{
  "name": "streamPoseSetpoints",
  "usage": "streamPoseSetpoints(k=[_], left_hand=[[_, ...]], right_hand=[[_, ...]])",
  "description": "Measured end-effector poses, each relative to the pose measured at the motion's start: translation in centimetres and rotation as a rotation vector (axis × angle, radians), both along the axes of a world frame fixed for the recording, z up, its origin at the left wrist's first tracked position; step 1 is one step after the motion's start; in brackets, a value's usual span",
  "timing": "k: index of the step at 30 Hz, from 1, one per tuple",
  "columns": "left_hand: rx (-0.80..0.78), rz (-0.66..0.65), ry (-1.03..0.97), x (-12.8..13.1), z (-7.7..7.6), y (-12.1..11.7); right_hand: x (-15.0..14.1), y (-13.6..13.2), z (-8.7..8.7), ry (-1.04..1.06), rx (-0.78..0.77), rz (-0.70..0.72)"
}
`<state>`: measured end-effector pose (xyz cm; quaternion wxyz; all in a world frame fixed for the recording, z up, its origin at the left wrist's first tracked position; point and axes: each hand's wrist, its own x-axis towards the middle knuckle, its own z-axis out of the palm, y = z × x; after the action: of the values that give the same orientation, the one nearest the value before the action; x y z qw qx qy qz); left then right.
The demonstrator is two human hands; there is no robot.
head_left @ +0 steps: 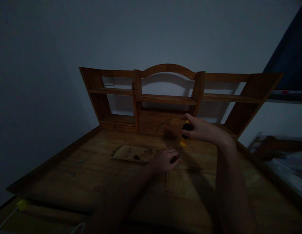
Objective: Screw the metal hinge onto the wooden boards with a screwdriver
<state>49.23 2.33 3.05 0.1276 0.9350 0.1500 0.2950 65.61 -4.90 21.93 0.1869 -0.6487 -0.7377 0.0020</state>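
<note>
My right hand [192, 126] is closed around the black and yellow handle of a screwdriver [183, 142], which stands nearly upright with its shaft pointing down. Low on the desk, my left hand [166, 160] is closed near the screwdriver's tip, its fingers curled around something small and dark that I cannot make out. A small shiny spot shows just beside those fingertips. Left of that hand lies a long, shallow wooden piece [131, 153] with rough, broken patches and a dark hole. In front of the hands, a flat rectangular wooden piece [174, 183] rests on the desktop.
A wooden shelf unit [165, 99] stands along the back of the wooden desk [97, 175], against the wall. At the front left is a yellow object [22, 204] with a white cord. A dark curtain [289, 55] hangs at the right. The room is dim.
</note>
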Motion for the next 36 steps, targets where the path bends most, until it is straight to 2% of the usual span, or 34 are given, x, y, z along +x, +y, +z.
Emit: streamPoseSetpoints(k=[7,17,22,27,31,36], left_hand=[[0.013,0.001,-0.004,0.1,-0.2,0.1],[0.016,-0.012,-0.012,0.1,-0.1,0.0],[0.004,-0.013,-0.012,0.1,-0.1,0.1],[0.009,-0.003,-0.008,0.0,-0.2,0.1],[0.004,-0.007,-0.013,0.1,-0.4,0.2],[-0.001,-0.021,-0.014,0.1,-0.3,0.2]], right_hand=[[-0.3,0.1,0.0,-0.008,-0.001,0.079],[-0.7,0.4,-0.3,-0.066,0.072,0.004],[-0.9,0.3,-0.4,-0.113,0.147,-0.092],[-0.6,-0.5,0.3,-0.034,0.068,0.074],[-0.2,-0.7,0.6,0.007,0.014,0.113],[-0.3,-0.1,0.1,-0.077,0.07,0.009]])
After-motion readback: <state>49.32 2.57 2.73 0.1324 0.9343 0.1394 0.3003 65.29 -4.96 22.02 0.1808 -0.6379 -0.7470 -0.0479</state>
